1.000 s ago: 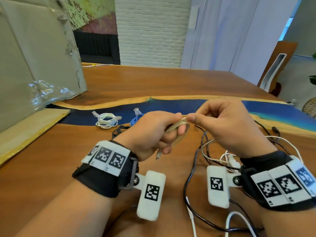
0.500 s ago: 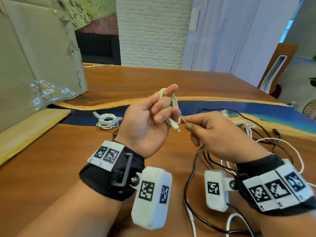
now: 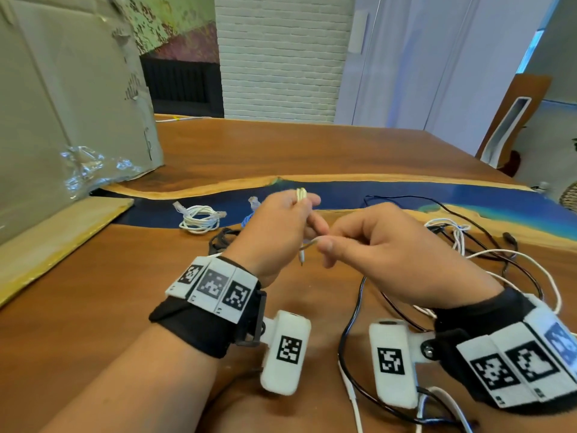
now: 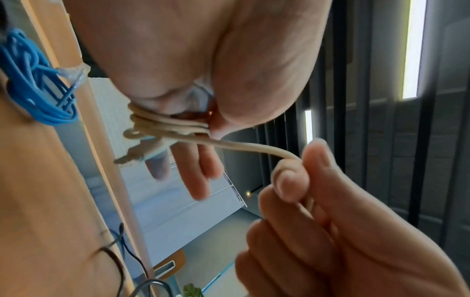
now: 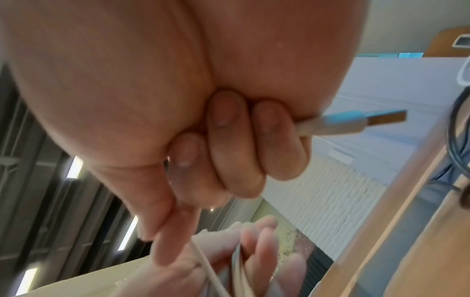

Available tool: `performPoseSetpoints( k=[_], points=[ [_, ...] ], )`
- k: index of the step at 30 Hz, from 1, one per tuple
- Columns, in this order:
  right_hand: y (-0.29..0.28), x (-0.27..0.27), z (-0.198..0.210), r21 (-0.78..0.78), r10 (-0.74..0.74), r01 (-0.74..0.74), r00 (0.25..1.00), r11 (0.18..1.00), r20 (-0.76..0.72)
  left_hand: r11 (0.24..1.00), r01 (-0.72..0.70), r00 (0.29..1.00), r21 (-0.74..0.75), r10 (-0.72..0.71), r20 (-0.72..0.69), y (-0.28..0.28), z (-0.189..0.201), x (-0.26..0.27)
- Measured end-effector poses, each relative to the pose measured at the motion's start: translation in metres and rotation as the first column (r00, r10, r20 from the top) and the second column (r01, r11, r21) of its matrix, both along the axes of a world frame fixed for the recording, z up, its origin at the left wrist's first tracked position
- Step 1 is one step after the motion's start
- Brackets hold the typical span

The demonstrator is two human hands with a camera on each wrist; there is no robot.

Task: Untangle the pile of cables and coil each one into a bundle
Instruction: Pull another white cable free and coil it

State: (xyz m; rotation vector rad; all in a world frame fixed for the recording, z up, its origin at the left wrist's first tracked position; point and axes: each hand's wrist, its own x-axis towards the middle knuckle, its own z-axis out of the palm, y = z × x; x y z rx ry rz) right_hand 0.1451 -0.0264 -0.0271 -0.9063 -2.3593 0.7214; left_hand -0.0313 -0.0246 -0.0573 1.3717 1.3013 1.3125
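My left hand (image 3: 287, 226) holds a small coil of beige cable (image 3: 301, 194) above the table, loops wound round its fingers (image 4: 162, 120). A short plug end (image 3: 301, 259) hangs below it. My right hand (image 3: 359, 242) pinches the free end of the same beige cable (image 4: 254, 148) between thumb and forefinger. Its USB plug (image 5: 361, 121) sticks out past the curled fingers. A coiled white cable (image 3: 199, 218) and a coiled blue cable (image 4: 33, 86) lie on the table behind my left hand. Tangled black and white cables (image 3: 468, 245) lie to the right.
A large cardboard box (image 3: 62, 104) with torn tape stands at the left, with a flat cardboard sheet (image 3: 59, 235) before it. The wooden table (image 3: 93, 307) has a blue resin strip (image 3: 390, 195) across it. A black cable (image 3: 346, 339) loops between my wrists.
My left hand has dropped lower with the beige coil and tipped forward. My right hand has carried the cable's free end across under the coil.
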Motion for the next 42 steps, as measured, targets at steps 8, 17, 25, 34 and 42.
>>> performPoseSetpoints(
  k=[8, 17, 25, 34, 42],
  points=[
    [0.022, 0.017, -0.002, 0.013, -0.068, 0.073, 0.968, 0.997, -0.243, 0.898, 0.397, 0.911, -0.188, -0.411, -0.038, -0.016, 0.011, 0.002],
    [0.023, 0.019, -0.002, -0.108, -0.037, 0.009, 0.966, 0.994, -0.257, 0.864, 0.476, 0.870, -0.165, -0.435, 0.231, -0.022, 0.016, 0.000],
    [0.022, 0.014, -0.007, -0.284, -0.045, -0.021, 0.973, 0.959, -0.225, 0.979, 0.199, 0.954, -0.054, -0.181, 0.237, -0.014, 0.015, 0.006],
    [0.021, 0.006, -0.010, -0.205, -0.115, 0.066, 0.964, 0.977, -0.238, 0.970, 0.185, 0.956, -0.156, -0.141, 0.256, -0.014, 0.015, 0.001],
    [0.023, 0.007, -0.014, -0.403, -0.044, -0.080, 0.956, 0.912, -0.290, 0.962, 0.190, 0.962, -0.194, -0.143, 0.233, -0.014, 0.014, 0.001]
  ],
)
